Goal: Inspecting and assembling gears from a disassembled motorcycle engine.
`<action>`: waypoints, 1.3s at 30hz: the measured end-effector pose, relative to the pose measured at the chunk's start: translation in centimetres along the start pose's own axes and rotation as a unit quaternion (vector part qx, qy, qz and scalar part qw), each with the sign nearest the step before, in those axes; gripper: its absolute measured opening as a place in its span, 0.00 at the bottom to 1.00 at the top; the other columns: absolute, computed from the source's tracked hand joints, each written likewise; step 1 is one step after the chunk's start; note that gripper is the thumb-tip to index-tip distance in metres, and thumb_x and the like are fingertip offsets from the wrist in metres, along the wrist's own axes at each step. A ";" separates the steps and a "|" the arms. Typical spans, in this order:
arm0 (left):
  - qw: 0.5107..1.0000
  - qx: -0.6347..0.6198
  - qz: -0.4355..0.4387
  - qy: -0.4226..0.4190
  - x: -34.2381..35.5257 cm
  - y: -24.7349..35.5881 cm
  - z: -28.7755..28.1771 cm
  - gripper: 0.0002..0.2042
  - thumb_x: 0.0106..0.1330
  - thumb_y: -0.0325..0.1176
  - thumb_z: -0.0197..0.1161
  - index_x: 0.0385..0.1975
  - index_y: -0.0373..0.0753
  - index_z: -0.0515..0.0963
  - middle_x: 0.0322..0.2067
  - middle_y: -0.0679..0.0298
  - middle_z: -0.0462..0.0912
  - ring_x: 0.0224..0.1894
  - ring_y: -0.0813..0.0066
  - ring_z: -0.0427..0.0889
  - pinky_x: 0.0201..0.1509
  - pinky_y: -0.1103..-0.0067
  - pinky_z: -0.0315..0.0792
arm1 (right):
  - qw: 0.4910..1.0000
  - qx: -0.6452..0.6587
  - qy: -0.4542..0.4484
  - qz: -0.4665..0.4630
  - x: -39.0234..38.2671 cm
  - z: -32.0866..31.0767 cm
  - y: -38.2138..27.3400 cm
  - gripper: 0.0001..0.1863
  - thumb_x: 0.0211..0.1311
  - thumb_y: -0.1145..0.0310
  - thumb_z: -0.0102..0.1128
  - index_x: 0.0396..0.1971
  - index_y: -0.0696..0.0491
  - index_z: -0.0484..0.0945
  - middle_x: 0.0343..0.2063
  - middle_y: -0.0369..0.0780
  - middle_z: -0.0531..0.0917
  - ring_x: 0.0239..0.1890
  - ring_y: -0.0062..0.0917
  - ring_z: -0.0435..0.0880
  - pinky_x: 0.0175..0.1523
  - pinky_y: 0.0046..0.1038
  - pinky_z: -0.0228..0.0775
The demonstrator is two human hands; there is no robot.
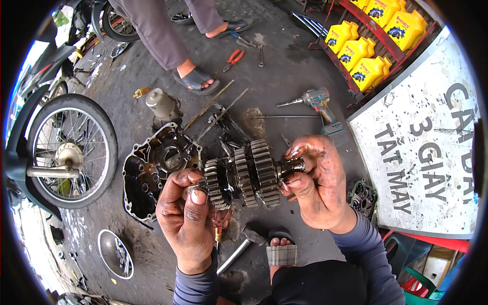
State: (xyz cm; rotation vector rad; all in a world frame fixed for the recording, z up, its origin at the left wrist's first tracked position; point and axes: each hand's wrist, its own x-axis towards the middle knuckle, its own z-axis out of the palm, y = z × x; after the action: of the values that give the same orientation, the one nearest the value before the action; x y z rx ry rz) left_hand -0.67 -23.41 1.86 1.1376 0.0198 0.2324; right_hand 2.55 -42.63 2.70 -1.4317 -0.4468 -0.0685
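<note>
- Because the gear shaft [251,175] looks like solid metal with several thick toothed wheels, expect it to be heavy for its size and stiff throughout, with no give when you squeeze.
- You have it raised in front of you, above the floor [168,254], lying roughly crosswise, with its bare end to the right.
- Your left hand [188,223] is clamped on the left end, thumb on the near side; its fingers partly hide that end.
- Your right hand [323,188] pinches the bare right end between thumb and fingers, clear of the large wheels.
- Dark, wet-looking grease shines on the metal and on your fingers, so it will probably be slippery, and the smooth right end more so than the teeth.
- Two-ended support suits it best: most of the weight likely sits in the wide middle wheels, so one end alone would tend to dip.
- It hardly seems fragile, though a drop could chip teeth; whether the wheels slide on the shaft, you cannot tell from here.
- Beyond your left hand lies the open engine case [141,195]; on the near side, below the wheels, lies a hammer [236,254].
</note>
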 end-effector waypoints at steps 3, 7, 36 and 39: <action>1.000 -0.001 -0.005 0.008 0.0 0.1 0.1 0.12 0.71 0.37 0.57 0.45 0.36 0.69 0.22 0.66 0.75 0.13 0.89 0.63 0.14 0.88 0.60 | 0.999 0.030 0.014 0.005 0.0 0.4 -0.1 0.21 0.66 0.63 0.60 0.51 0.57 0.62 0.35 0.37 0.73 0.27 0.14 0.74 0.29 0.16 0.65; 1.000 -0.003 0.002 0.006 0.0 0.2 0.3 0.12 0.71 0.37 0.57 0.45 0.36 0.69 0.22 0.66 0.75 0.13 0.89 0.63 0.13 0.88 0.59 | 0.999 0.030 0.015 0.005 -0.1 0.4 -0.2 0.21 0.66 0.63 0.60 0.50 0.57 0.62 0.35 0.37 0.73 0.27 0.14 0.74 0.28 0.15 0.65; 0.999 0.034 0.004 0.030 1.1 0.0 0.9 0.14 0.74 0.40 0.52 0.44 0.35 0.73 0.23 0.66 0.76 0.12 0.88 0.62 0.13 0.87 0.56 | 0.999 -0.043 0.027 0.013 0.5 -0.3 -0.6 0.18 0.68 0.60 0.57 0.43 0.59 0.65 0.28 0.37 0.74 0.20 0.12 0.70 0.25 0.14 0.61; 0.999 0.049 -0.001 -0.001 1.4 0.1 0.9 0.14 0.74 0.40 0.52 0.44 0.35 0.73 0.24 0.66 0.77 0.13 0.87 0.65 0.13 0.87 0.57 | 0.998 -0.042 0.048 0.013 0.8 0.2 -0.9 0.12 0.67 0.69 0.58 0.42 0.58 0.68 0.18 0.34 0.73 0.22 0.12 0.72 0.29 0.18 0.64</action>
State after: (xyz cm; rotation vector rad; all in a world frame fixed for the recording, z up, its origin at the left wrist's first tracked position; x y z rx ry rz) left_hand 0.77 -23.87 2.48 1.2351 0.0314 0.2300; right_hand 2.95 -42.43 3.79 -1.5102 -0.3495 -0.1369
